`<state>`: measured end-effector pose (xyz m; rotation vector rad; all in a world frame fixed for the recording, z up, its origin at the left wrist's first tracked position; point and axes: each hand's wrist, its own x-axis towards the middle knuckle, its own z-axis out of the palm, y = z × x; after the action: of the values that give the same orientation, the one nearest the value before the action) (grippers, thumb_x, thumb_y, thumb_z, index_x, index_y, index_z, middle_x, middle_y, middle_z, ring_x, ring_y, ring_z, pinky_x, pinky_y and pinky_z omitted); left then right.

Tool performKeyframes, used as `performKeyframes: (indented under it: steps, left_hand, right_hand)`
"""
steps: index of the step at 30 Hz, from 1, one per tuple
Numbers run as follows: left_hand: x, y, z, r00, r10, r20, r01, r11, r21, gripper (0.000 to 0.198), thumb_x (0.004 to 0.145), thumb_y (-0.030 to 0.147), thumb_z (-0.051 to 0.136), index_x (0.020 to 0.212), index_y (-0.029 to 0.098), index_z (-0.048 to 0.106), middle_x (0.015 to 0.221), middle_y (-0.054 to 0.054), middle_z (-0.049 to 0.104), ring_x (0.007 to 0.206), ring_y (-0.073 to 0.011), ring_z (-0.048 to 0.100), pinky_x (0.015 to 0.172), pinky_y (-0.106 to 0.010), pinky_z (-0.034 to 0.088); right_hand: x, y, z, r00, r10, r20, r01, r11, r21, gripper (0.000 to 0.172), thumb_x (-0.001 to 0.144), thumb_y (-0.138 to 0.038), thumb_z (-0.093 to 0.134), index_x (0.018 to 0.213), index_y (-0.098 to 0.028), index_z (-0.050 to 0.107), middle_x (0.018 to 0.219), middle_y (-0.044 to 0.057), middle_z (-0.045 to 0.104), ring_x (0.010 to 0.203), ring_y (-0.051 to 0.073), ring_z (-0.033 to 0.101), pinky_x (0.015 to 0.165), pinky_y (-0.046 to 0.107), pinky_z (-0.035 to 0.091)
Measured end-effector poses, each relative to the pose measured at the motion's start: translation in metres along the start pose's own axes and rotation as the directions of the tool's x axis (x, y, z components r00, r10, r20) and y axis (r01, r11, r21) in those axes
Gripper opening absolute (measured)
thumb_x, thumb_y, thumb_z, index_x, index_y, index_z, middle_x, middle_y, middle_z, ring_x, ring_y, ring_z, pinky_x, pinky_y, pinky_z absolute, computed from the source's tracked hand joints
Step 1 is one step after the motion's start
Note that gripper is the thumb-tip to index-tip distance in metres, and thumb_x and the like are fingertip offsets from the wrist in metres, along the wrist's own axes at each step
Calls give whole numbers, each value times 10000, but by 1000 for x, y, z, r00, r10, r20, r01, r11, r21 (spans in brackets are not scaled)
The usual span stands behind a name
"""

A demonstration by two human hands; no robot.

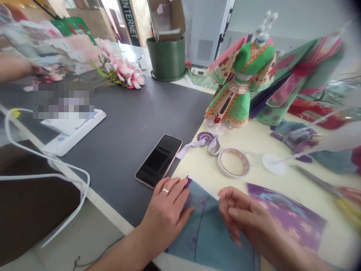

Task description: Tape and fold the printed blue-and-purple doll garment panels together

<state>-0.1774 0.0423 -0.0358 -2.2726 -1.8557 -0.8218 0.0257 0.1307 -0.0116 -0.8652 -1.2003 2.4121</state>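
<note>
My left hand (170, 207), with a ring on one finger, lies flat on a blue-grey patterned fabric piece (214, 233) with a purple corner. A narrow white strip (207, 191) runs along the fabric's upper edge. Its right end meets the curled fingers of my right hand (239, 212), which are closed at that end. Just above the fabric sits a roll of tape (233, 163). A purple patterned piece (293, 218) lies right of my right hand, partly behind it. Beyond my left fingertips is a phone (158, 160) with a dark screen.
Dressed miniature dress forms (241, 82) stand at the back right. Scissors (321, 180) lie at the right, near a white stand base (273, 164). Lilac ribbon (194, 145) curls by the phone. Pink flowers (124, 69), a green pot (166, 58) and another person's arm (14, 67) are farther back.
</note>
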Motion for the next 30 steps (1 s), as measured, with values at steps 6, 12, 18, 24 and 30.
performKeyframes:
  steps: [6,12,18,24,30]
  left_hand:
    - [0,0,0,1000,-3,6,3,1000,1,225,853,223,555,1027,99,624,1149,-123,650,1076,-279,546,963,-478,388]
    - [0,0,0,1000,-6,-2,6,1000,2,215,856,225,549,1015,102,628,1141,-120,655,1067,-275,550,960,-473,390]
    - [-1,0,0,1000,1,-1,-1,1000,2,223,851,217,556,1025,94,624,1155,-124,647,1070,-277,549,962,-477,387]
    - [-2,0,1,1000,-8,15,8,1000,4,218,859,224,545,1024,103,621,1162,-117,647,1069,-277,550,964,-482,386]
    - [-1,0,1,1000,-10,8,10,1000,6,212,856,221,546,1014,104,625,1159,-116,649,1070,-278,550,965,-478,387]
  right_hand:
    - [-1,3,-3,999,32,-30,-32,999,-3,147,844,-222,570,990,-211,558,683,-28,491,502,71,435,452,193,394]
    - [-2,5,-5,999,33,-35,-34,999,-16,149,842,-235,579,987,-207,561,677,-28,490,506,72,436,443,189,386]
    - [1,-4,0,1000,-17,19,18,1000,-18,175,856,-264,583,1021,-217,552,694,-27,489,508,71,455,432,185,396]
    - [8,-8,4,996,-60,68,60,998,3,185,856,-257,585,1035,-216,558,715,-20,498,513,71,481,445,189,412]
    - [7,-7,3,999,-31,42,32,999,-9,197,848,-276,593,1031,-214,556,712,-18,488,523,81,477,437,191,410]
